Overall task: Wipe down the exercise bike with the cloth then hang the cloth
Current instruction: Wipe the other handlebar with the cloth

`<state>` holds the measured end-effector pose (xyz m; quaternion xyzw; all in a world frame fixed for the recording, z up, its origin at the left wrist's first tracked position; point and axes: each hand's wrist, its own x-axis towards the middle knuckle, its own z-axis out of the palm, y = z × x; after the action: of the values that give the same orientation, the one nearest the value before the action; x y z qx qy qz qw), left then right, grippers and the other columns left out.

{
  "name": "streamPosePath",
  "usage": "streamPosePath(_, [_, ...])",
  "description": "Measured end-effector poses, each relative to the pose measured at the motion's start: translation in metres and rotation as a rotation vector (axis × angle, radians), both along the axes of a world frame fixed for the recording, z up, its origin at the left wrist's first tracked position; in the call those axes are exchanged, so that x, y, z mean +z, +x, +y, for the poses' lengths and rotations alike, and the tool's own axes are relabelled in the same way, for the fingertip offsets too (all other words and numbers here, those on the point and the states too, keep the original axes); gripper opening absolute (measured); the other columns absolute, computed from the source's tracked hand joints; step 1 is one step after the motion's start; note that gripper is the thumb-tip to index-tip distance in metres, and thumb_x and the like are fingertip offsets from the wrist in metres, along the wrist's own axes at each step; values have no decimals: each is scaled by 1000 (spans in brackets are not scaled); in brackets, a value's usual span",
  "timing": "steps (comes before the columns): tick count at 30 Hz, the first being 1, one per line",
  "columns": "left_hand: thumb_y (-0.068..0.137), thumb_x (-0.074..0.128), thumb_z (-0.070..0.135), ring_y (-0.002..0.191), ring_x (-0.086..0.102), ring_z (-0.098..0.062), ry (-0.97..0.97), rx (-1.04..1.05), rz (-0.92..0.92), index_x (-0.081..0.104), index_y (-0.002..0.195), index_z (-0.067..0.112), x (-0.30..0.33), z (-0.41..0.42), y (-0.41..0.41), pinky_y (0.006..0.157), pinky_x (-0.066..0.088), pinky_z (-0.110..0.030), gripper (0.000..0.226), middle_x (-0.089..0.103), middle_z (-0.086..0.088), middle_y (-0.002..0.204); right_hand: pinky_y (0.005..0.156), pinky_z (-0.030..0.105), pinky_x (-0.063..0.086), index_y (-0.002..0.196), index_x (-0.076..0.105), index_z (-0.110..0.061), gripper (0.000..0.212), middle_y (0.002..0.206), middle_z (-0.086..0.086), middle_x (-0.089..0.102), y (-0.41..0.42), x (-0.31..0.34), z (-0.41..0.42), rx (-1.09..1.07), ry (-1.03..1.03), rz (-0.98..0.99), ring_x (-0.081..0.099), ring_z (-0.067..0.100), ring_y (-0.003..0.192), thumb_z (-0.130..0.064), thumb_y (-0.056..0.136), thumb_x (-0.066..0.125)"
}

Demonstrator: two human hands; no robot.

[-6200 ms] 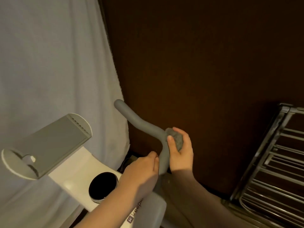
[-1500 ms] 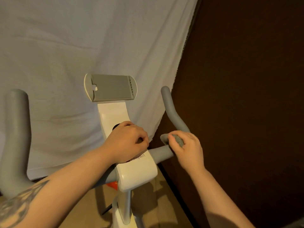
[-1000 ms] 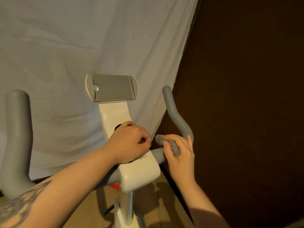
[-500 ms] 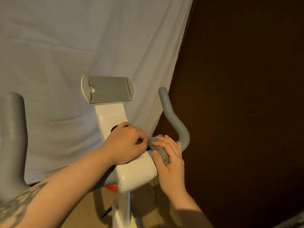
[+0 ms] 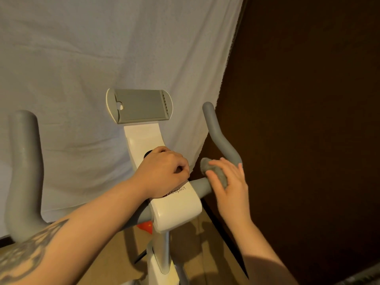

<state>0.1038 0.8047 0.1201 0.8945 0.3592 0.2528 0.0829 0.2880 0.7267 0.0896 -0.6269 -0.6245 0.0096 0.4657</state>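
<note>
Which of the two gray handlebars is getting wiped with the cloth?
The right handlebar: the right hand presses the gray cloth on it. The left handlebar stands untouched.

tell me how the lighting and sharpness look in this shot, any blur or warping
Head view: warm, dim light; the dark wall on the right swallows detail; the right hand and cloth are slightly motion-blurred; wide-angle warping bends the left handlebar; the left hand is fairly sharp.

1 bike (image 5: pixel 176 204) w/ 2 handlebars, 1 cloth (image 5: pixel 216 173), 2 hands.
</note>
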Motion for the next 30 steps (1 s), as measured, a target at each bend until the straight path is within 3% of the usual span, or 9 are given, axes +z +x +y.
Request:
streamPosePath(2, [91,42,37,81,55,-5,-5,-4,-2,70,83,32,0,-2,-1,90,23,-20,29,67,17,89,120,34,14,109,64,-32,21,115,-18,63,-8,4,-3,-44,-52,130,48,3,123,-40,91,57])
streamPosePath(4, [87,36,43,81,55,-5,-4,-5,-8,69,82,32,1,-1,-1,92,26,-21,36,67,17,87,118,38,23,99,65,-31,9,104,-21,62,-25,4,-6,-1,-63,75,50,-5,109,-31,92,61])
streamPosePath(8, [91,41,40,81,54,-5,9,-5,-6,70,83,31,1,-3,0,88,23,-19,31,67,15,87,120,30,5,99,66,-31,12,100,-18,64,-9,22,8,145,-194,-124,54,-1,102,-33,95,55])
streamPosePath(13, [92,42,38,81,54,-3,16,-12,-15,69,84,32,2,-8,-2,91,24,-19,29,66,17,87,121,34,13,94,67,-27,8,93,-14,66,-9,11,11,-9,-144,-42,56,6,102,-31,92,60])
streamPosePath(18, [85,28,49,84,54,-2,16,-37,120,68,82,32,5,-4,1,98,27,-23,43,66,17,85,116,17,2,100,66,-32,9,99,-18,64,20,22,17,174,-211,-232,54,-3,99,-34,92,60])
streamPosePath(21, [88,43,54,76,56,-8,-60,-44,252,64,78,28,21,-1,15,80,43,-26,35,65,9,77,119,28,10,103,65,-34,11,104,-16,65,48,32,28,71,-182,-314,53,2,107,-31,93,61])
streamPosePath(23, [90,47,53,73,57,-12,-125,-67,341,62,79,26,29,0,30,65,41,-27,33,63,5,75,119,31,9,108,67,-31,17,110,-13,65,59,30,34,65,-165,-459,49,7,120,-30,91,63])
streamPosePath(26, [90,47,55,68,55,-14,-272,-125,337,56,82,25,26,3,43,64,45,-34,32,60,3,74,119,25,-3,112,66,-29,22,119,-12,64,76,39,44,85,-172,-569,41,7,131,-27,90,64])
streamPosePath(30, [93,40,54,63,54,-16,-24,-115,272,60,78,23,15,-1,40,58,32,-20,40,59,1,65,120,27,5,106,65,-34,17,114,-13,65,72,53,50,219,-369,-565,49,2,119,-40,96,53])
